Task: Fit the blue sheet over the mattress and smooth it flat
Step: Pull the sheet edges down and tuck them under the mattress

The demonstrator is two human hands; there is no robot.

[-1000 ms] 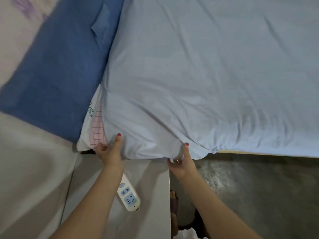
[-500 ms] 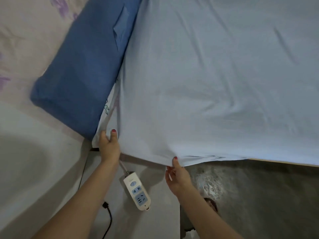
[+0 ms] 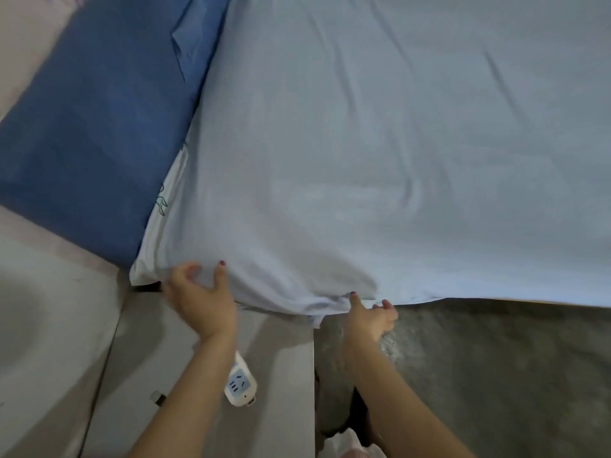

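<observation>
- Left hand (image 3: 198,300) at the mattress (image 3: 145,259) corner, fingers curled into the sheet (image 3: 363,160) there.
- Right hand (image 3: 372,317) under the near hem, thumb on top, pinching it.
- Sheet spread over the bed, wrinkled; white corner bare at left.
- Dark blue pillow (image 3: 99,127) against its left edge.
- Below: grey surface with power strip (image 3: 239,383); open floor (image 3: 496,375) at right.

blue sheet (image 3: 363,143) matt creased cloth; power strip (image 3: 240,385) glossy plastic; floor (image 3: 496,375) rough.
</observation>
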